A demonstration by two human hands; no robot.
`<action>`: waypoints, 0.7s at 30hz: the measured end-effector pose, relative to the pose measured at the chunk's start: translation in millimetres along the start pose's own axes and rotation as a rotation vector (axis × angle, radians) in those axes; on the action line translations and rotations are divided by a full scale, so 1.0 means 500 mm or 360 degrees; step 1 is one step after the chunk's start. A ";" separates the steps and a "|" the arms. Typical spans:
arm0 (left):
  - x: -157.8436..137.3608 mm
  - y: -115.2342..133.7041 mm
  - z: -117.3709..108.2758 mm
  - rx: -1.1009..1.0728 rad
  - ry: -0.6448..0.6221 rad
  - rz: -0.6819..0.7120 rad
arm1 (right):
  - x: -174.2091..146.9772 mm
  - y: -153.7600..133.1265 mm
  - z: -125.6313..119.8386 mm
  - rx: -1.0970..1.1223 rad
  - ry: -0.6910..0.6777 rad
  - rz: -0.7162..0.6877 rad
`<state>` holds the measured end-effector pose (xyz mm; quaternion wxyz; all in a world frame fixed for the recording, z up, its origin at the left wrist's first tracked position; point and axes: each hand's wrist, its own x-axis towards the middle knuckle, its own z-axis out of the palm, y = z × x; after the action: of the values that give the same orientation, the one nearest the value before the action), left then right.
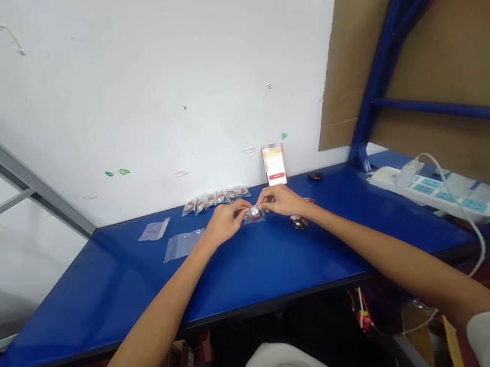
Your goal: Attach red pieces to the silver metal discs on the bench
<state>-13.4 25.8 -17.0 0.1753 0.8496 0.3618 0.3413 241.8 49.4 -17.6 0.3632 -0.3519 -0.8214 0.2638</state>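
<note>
While a row of filled bags [217,198] is lying at ten o'clock, looking finished, one more small clear bag [254,214] is sitting at centre between left hand [226,219] and right hand [283,199], shiny contents already inside; whether it's sealed, I can't tell. Two flat bags [184,245] are lying toward nine o'clock, seemingly empty, and dark round pieces [299,222] are resting loose near four o'clock, so work is apparently remaining! Both hands are pinching its top edge, fingers nearly shut, forearms [169,293] angling in from seven and four o'clock over the blue surface [259,269].
</note>
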 end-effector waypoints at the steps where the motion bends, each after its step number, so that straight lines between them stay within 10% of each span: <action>1: 0.001 -0.003 -0.003 0.0059 0.0022 0.0008 | 0.000 0.005 -0.003 -0.0029 0.0056 0.0015; 7: 0.005 -0.026 -0.048 0.0547 0.0311 -0.0141 | 0.032 0.033 -0.017 -0.0219 0.0398 0.0259; 14: 0.004 -0.037 -0.097 0.0840 0.0371 -0.0407 | 0.142 0.042 0.024 -0.1076 0.0074 0.0249; 21: 0.004 -0.063 -0.116 0.0883 0.0370 -0.0562 | 0.149 0.030 0.040 -0.0879 -0.0022 0.0386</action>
<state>-68.7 51.7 7.5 -0.0485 0.7446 0.5998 0.2889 195.4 112.4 -9.5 0.2141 -0.5311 -0.8164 0.0743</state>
